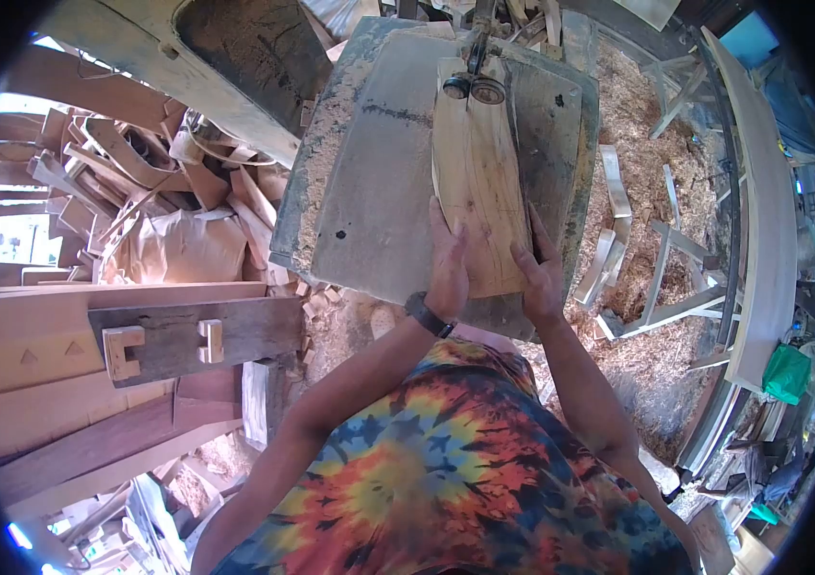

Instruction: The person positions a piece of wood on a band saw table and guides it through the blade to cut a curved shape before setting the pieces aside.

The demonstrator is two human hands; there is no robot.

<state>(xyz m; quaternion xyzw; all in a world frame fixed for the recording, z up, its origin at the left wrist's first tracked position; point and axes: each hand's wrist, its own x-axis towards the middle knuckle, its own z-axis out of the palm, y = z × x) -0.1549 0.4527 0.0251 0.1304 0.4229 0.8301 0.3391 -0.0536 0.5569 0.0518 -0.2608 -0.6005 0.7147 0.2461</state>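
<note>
A long, pale wooden board lies on the bandsaw table, its far end beneath the blade guide with its two round rollers. A thin dark line runs down from the guide into the wood. My left hand holds the board's left edge near the close end, thumb on top. On the opposite edge, my right hand grips with the thumb on the upper face and the fingers along the side. Part of the fingers of each hand is hidden by the board's edges.
Wood offcuts are heaped at the left, beyond a dark beam carrying two notched blocks. Sawdust and curved scraps cover the floor at the right. A long plank stands along the right side. The saw's frame rises at upper left.
</note>
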